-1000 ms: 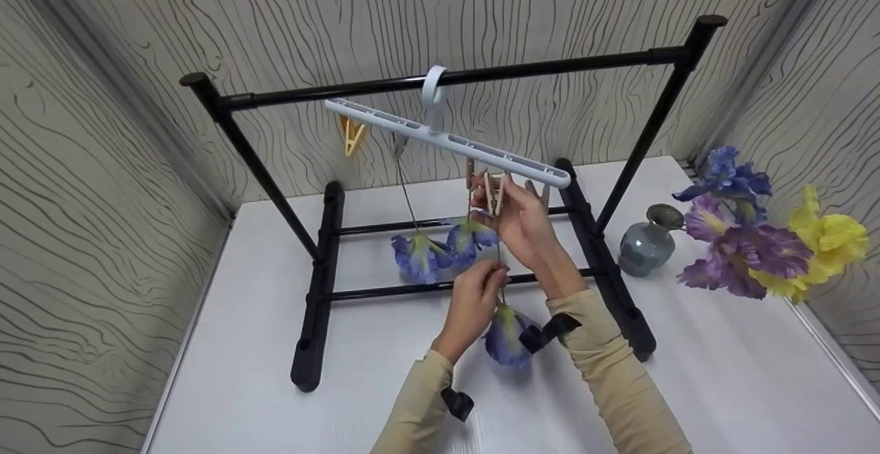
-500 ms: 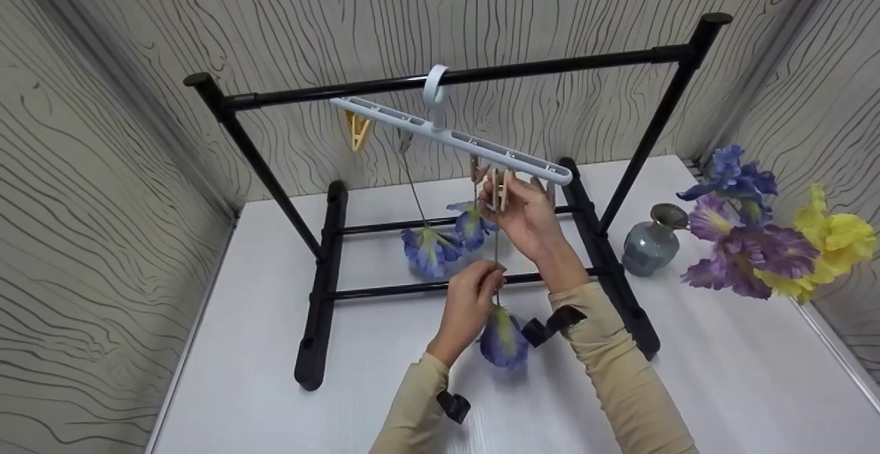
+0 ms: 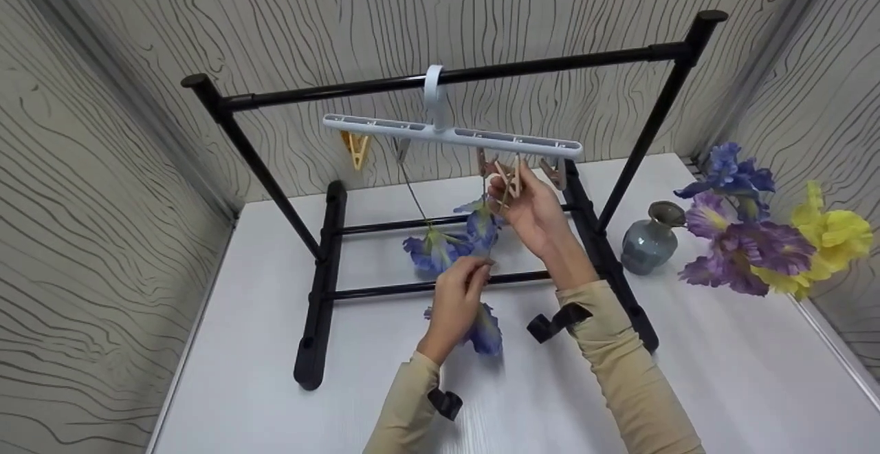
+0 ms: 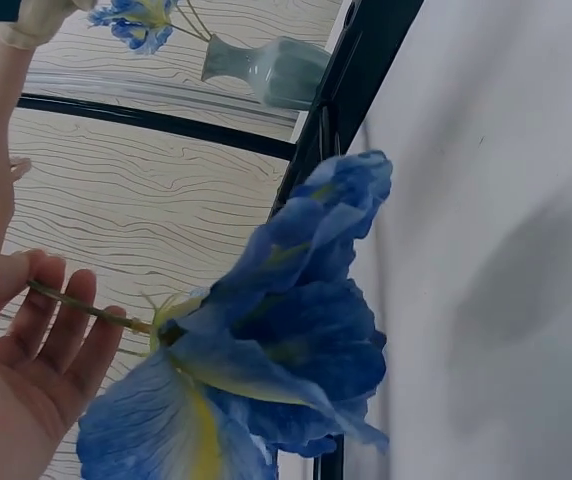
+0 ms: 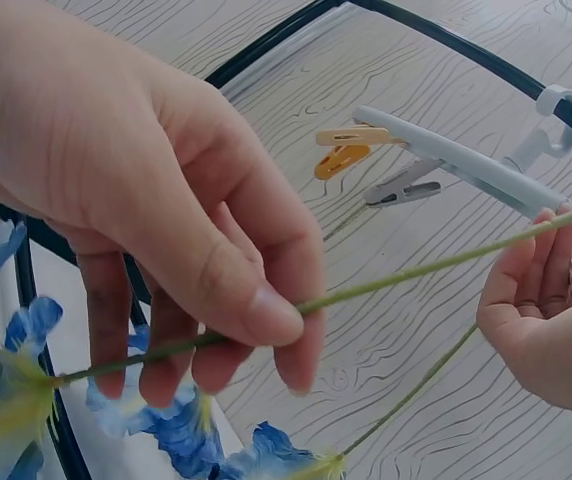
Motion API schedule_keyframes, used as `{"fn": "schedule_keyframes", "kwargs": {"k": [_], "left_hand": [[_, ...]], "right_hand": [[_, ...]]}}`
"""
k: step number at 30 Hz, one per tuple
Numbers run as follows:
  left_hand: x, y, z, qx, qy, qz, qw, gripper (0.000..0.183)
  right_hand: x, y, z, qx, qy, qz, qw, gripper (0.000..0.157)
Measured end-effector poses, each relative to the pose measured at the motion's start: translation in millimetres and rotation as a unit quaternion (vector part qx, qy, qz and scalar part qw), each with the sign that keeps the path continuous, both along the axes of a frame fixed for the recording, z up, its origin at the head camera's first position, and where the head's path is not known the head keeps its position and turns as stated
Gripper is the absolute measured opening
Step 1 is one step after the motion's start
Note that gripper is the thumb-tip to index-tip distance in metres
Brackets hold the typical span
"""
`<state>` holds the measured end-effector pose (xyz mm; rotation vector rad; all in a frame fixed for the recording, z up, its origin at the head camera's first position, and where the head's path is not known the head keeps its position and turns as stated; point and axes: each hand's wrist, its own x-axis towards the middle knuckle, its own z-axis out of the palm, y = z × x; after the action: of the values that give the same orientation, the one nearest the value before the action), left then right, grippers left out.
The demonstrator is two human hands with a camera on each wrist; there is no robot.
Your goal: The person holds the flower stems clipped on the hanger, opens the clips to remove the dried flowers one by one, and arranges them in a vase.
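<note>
My left hand pinches the thin green stem of a blue iris between thumb and fingers. The bloom hangs below that hand. My right hand is raised under the pale blue clip hanger, its thumb and fingers around a beige clothespin. This clothespin's upper ends are spread and its lower ends are close together, with the stem's top right at them. In the right wrist view, my left hand is large in front and my right hand is farther off by the hanger.
The hanger hooks over a black rack. Two blue irises hang from its other clips. A yellow clothespin hangs at its left end. To the right stands a grey-blue vase, near purple, yellow and blue flowers.
The hanger has turned so its right end swings up and away. The clothespin's upper ends came together, then spread again. My left hand and the iris below it have shifted left.
</note>
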<state>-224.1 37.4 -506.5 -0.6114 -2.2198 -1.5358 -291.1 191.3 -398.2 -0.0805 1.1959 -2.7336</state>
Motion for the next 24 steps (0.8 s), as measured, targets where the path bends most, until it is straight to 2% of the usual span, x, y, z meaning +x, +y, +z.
{"fn": "schedule_keyframes", "kwargs": {"k": [3,6,9,11,19,22,24], "left_hand": [[-0.2,-4.3,2.5,-0.013,-0.006,0.013,0.9998,0.014],[-0.9,-9.6,5.0,-0.030,-0.011,0.024,0.9992,0.014],[-2.2,-15.2,6.6,-0.056,-0.007,0.039,0.9976,0.012],[-3.9,-18.2,6.2,-0.073,0.002,0.050,0.9961,0.011],[-6.6,-26.8,5.8,-0.128,0.047,0.082,0.9872,0.007],[-7.3,-30.0,5.6,-0.152,0.067,0.088,0.9821,0.008],[-7.8,-32.4,5.6,-0.171,0.085,0.096,0.9769,0.008]], "right_hand": [[1.4,4.3,-0.5,0.010,0.008,0.012,1.000,0.040],[4.1,10.1,-0.8,0.044,0.022,0.039,0.998,0.042],[7.5,17.3,-1.1,0.092,0.039,0.073,0.992,0.044],[9.3,22.9,-2.4,0.131,0.056,0.097,0.985,0.045],[14.7,40.9,-8.3,0.265,0.086,0.193,0.941,0.036],[17.6,45.2,-11.1,0.321,0.101,0.220,0.916,0.041],[19.8,46.7,-13.6,0.364,0.114,0.237,0.894,0.042]]}}
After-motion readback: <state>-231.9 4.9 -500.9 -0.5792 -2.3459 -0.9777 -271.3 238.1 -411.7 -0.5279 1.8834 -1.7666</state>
